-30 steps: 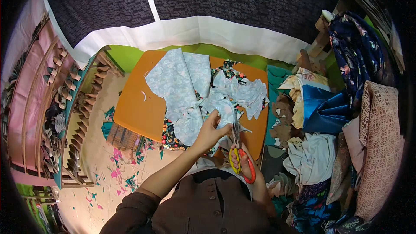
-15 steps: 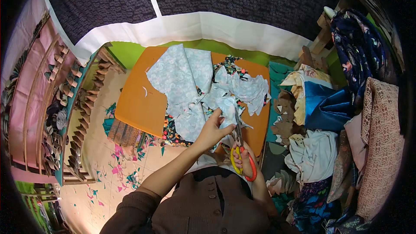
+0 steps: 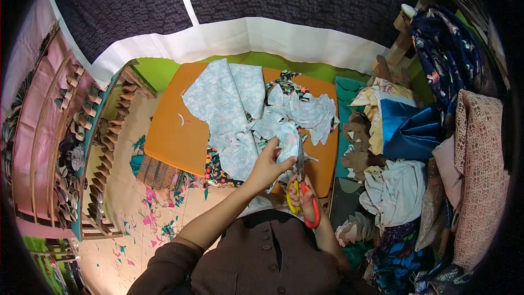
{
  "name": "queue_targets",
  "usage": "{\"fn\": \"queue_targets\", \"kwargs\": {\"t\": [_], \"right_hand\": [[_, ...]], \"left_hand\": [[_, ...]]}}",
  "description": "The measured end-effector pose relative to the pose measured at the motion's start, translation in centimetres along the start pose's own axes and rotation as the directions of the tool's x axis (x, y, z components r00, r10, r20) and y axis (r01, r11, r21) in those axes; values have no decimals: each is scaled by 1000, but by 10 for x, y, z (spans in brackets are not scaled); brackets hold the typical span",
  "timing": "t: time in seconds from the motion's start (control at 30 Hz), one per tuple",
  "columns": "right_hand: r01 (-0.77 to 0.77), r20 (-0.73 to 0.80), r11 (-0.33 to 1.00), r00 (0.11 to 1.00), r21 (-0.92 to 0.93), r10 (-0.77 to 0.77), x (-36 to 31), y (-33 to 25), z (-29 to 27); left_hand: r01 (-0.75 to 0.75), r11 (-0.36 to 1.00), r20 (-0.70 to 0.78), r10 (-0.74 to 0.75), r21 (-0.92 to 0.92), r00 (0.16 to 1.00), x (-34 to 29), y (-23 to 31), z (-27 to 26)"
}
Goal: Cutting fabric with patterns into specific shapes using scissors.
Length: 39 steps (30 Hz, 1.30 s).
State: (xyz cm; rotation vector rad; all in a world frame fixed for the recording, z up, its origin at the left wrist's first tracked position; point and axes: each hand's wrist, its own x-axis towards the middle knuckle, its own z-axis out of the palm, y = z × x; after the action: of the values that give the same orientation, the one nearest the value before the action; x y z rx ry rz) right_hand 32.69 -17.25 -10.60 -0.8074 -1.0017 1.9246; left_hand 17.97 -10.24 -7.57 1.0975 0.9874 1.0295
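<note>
My left hand [image 3: 267, 165] pinches a pale blue-white piece of patterned fabric [image 3: 287, 137] at the near side of the orange table. In my right hand [image 3: 307, 192] is a pair of scissors [image 3: 312, 211] with one red and one yellow handle loop. Its metal blades point away from me, right beside the held fabric, close to my left thumb. A larger pale fabric sheet [image 3: 217, 101] spreads to the left. Cut pale pieces [image 3: 314, 110] are heaped to the right. Black floral fabric [image 3: 219, 168] shows beneath.
The orange tabletop [image 3: 174, 136] bears a small white scrap. Racks of pointed shoe parts [image 3: 101, 172] stand at left. Coloured scraps [image 3: 158, 221] litter the tiled floor. On the right lie shiny blue cloth [image 3: 406, 131], a white cloth heap [image 3: 393, 194] and lacy pink fabric [image 3: 480, 186].
The scissors' handle loops have come closer together and the blades appear more closed. My left hand keeps its hold on the fabric. The whole view has shifted slightly.
</note>
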Motion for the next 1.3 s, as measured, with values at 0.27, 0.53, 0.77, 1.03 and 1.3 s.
{"fn": "queue_targets", "kwargs": {"t": [0.27, 0.53, 0.77, 1.03, 1.3], "right_hand": [[-32, -58, 996, 998, 82, 36, -2, -6, 1], [-80, -69, 961, 996, -265, 64, -6, -5, -2], [11, -67, 952, 997, -307, -33, -7, -5, 14], [-141, -70, 979, 989, -145, 132, -12, -3, 5], [24, -57, 981, 998, -191, -35, -15, 6, -1]], "left_hand": [[1, 998, -11, -2, -66, 1000, -2, 5, -5], [8, 998, -206, 6, 65, 979, -8, -11, -13], [-86, 996, -265, 81, -8, 961, -16, -7, 1], [-43, 999, -240, 36, -22, 970, -20, -2, 3], [70, 997, -140, -67, 19, 988, -23, -6, -4]]}}
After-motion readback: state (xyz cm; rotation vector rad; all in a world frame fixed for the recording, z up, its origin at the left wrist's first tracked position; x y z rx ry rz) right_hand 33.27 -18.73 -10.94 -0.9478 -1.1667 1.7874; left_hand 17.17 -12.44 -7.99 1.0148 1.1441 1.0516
